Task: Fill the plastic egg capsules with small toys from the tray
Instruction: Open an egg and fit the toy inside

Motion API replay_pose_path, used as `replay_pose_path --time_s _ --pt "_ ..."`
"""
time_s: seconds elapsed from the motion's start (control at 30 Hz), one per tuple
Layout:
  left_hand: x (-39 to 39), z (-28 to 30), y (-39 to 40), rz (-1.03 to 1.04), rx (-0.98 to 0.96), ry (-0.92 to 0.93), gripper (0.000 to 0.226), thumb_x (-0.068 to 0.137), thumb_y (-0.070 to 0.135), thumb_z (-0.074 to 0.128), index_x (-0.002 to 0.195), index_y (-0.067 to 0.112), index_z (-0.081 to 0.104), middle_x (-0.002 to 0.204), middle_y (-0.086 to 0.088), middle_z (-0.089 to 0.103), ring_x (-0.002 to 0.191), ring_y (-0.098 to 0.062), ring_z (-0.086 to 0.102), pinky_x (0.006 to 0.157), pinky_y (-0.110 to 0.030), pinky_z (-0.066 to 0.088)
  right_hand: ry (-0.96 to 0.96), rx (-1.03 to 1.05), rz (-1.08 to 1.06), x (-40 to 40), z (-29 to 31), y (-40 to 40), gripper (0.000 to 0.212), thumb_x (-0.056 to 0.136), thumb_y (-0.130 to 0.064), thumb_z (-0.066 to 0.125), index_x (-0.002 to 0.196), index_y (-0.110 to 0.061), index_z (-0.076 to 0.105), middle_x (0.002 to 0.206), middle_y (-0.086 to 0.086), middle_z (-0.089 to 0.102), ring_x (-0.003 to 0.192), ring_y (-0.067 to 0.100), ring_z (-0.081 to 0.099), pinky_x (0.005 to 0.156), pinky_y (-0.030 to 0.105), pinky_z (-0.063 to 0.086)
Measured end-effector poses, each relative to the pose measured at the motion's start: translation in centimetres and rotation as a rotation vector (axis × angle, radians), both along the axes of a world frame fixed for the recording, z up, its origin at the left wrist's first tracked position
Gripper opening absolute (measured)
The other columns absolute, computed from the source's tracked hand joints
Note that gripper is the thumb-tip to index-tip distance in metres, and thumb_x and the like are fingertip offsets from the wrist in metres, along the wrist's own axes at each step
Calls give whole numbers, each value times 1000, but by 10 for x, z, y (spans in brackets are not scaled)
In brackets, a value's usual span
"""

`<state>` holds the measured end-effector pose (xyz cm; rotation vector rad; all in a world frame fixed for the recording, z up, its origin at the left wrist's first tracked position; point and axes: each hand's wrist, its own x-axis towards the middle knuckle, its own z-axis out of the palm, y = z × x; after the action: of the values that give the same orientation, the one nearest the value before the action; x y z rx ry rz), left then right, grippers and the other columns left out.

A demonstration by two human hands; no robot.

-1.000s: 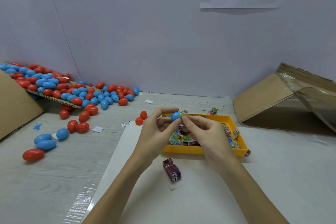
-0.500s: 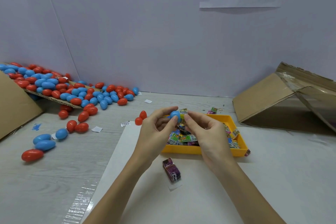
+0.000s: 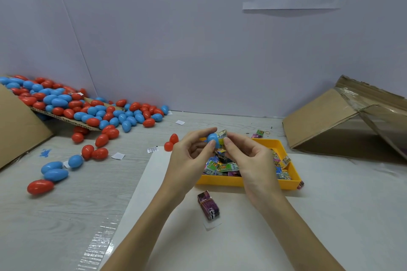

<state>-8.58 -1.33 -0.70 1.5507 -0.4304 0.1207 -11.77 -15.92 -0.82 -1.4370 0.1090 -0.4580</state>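
My left hand point(image 3: 189, 158) pinches a blue egg capsule half point(image 3: 212, 138) above the yellow tray point(image 3: 240, 181). My right hand point(image 3: 248, 158) pinches a small wrapped toy packet point(image 3: 222, 134) whose end sticks out of the capsule's open side. The tray holds several colourful toy packets point(image 3: 222, 167). One purple toy packet point(image 3: 208, 204) lies on the white sheet in front of the tray. Two red capsule pieces point(image 3: 171, 142) sit just left of my hands.
A heap of red and blue egg capsules point(image 3: 88, 110) spills from a cardboard flap at the left, with loose ones point(image 3: 55, 171) on the table. A tilted cardboard box point(image 3: 343, 121) stands at the right. A white wall point(image 3: 198, 39) closes the back.
The toy packet has gone slightly deeper into the blue capsule half as my right fingers pressed in. Both hands stay in the same place above the tray.
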Motion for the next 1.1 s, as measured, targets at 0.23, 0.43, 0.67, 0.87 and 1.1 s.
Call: replay_pose_path --time_s 0.23,0.43,0.67,0.87,1.1 --pt "2 0 2 14 -43 -63 27 97 14 70 124 21 70 114 9 76 109 -13 72 93 -27 59 43 41 53 0 0 1 25 91 -24 76 115 -19 75 104 -5 79 102 12 75 87 28 61" --pt "2 0 0 29 11 -171 32 94 20 75 125 28 72 119 11 74 109 -14 69 89 -19 54 149 523 315 -2 10 0 23 94 -11 68 115 -4 74 113 10 77 99 17 75 81 23 61" --pt "5 -4 -1 158 121 -419 36 91 19 75 127 23 73 115 13 69 107 -22 64 92 -27 52 334 806 594 -6 17 1 34 91 -25 73 119 -6 76 126 14 72 104 27 73 87 37 60" --pt "6 -7 -2 164 105 -450 29 90 19 75 119 19 77 104 7 70 98 -25 63 87 -30 53 383 876 600 -5 14 3 29 84 -24 80 105 -5 81 125 14 72 109 24 74 89 36 61" --pt "5 -5 0 164 98 -436 16 91 21 74 105 20 81 90 7 73 93 -21 61 80 -25 50 438 894 543 -6 15 6 51 77 -24 86 119 2 74 123 17 72 103 26 75 84 36 62"
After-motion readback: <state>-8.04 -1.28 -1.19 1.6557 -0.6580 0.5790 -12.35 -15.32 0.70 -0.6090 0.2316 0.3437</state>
